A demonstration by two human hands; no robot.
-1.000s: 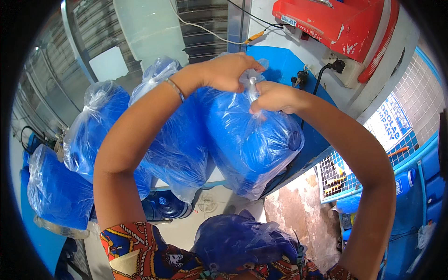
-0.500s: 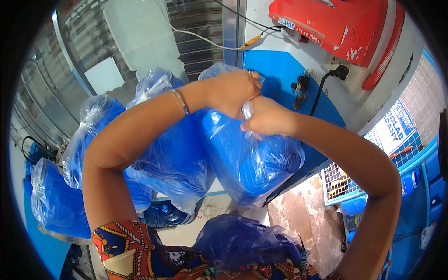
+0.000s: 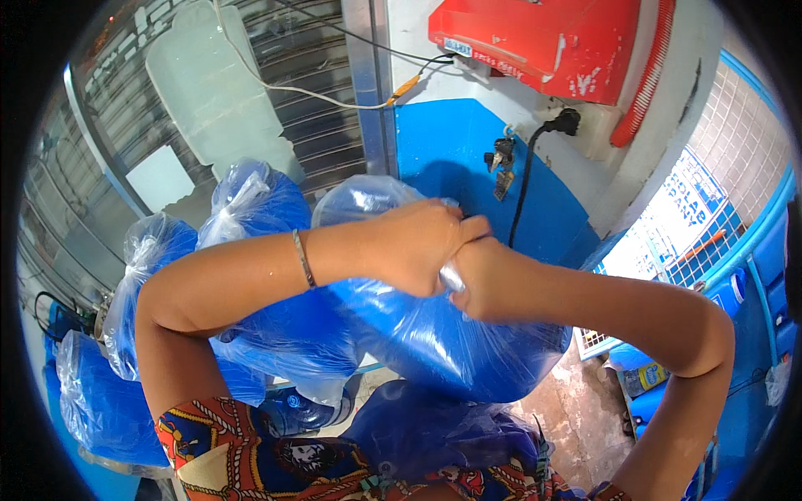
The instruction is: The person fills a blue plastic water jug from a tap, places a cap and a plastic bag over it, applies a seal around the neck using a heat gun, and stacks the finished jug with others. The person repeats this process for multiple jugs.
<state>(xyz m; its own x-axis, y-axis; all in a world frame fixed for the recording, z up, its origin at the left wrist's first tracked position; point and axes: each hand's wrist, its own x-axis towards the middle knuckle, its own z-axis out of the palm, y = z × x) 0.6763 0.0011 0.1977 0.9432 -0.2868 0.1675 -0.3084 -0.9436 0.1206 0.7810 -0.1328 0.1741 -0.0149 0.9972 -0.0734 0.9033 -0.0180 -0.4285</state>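
A large blue container in a clear plastic bag (image 3: 476,359) stands just in front of me. My left hand (image 3: 413,246) is closed on the gathered plastic at the bag's top. Right beside it, touching it, my right hand (image 3: 489,280) is a fist on the same gathered film. A little of the twisted plastic shows between the two hands. The film is drawn smooth over the container's front, and my hands hide its top. To the left stand a second bagged blue container (image 3: 251,204) and a third bagged container (image 3: 159,250), both with knotted tops.
Another bagged blue container (image 3: 104,401) is at far left. Behind are a blue-and-white wall (image 3: 451,134), hanging keys (image 3: 501,163), a black plug and cord (image 3: 561,123), and a red case (image 3: 535,42). A wire-mesh gate (image 3: 743,108) is at right.
Both hands have come lower and closer together over the bag. My right hand now covers more of the gathered plastic. The whole view has shifted, with the bags appearing lower.
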